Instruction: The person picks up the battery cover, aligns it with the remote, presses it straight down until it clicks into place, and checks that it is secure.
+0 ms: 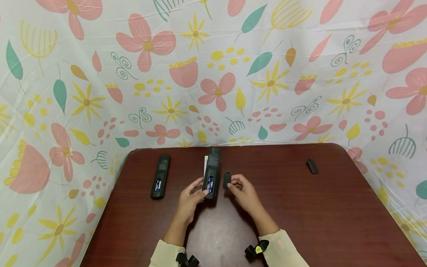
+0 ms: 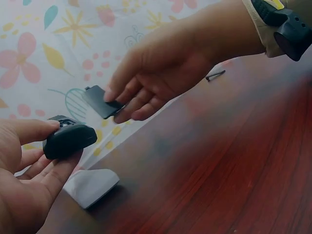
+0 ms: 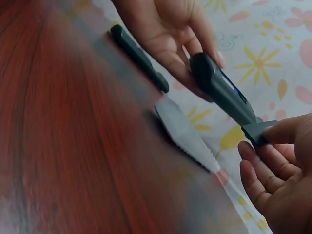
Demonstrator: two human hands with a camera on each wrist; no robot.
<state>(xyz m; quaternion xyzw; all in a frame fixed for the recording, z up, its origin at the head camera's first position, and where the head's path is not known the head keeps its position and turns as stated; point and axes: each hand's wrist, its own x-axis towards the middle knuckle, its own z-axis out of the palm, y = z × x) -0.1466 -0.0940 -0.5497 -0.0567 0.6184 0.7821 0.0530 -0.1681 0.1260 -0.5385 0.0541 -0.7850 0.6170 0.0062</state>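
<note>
In the head view my left hand [image 1: 188,203] grips a black remote control [image 1: 213,163] by its near end, thumb on the edge. Its back faces up, and blue batteries [image 1: 210,185] show in the uncovered compartment. To the right of it, my right hand [image 1: 246,194] pinches a small black battery cover [image 1: 227,181] between thumb and fingers. The left wrist view has that cover [image 2: 101,103] apart from the remote [image 2: 73,140], both raised off the table. Seen from the right wrist, the cover [image 3: 257,133] overlaps the remote's far end [image 3: 229,97].
Another black remote [image 1: 161,170] lies on the left with batteries showing. A second battery cover [image 1: 312,166] lies at the right of the brown table [image 1: 283,207]. A white object [image 3: 183,129] rests beneath the held remote. Flowered cloth [image 1: 213,122] hangs behind the table.
</note>
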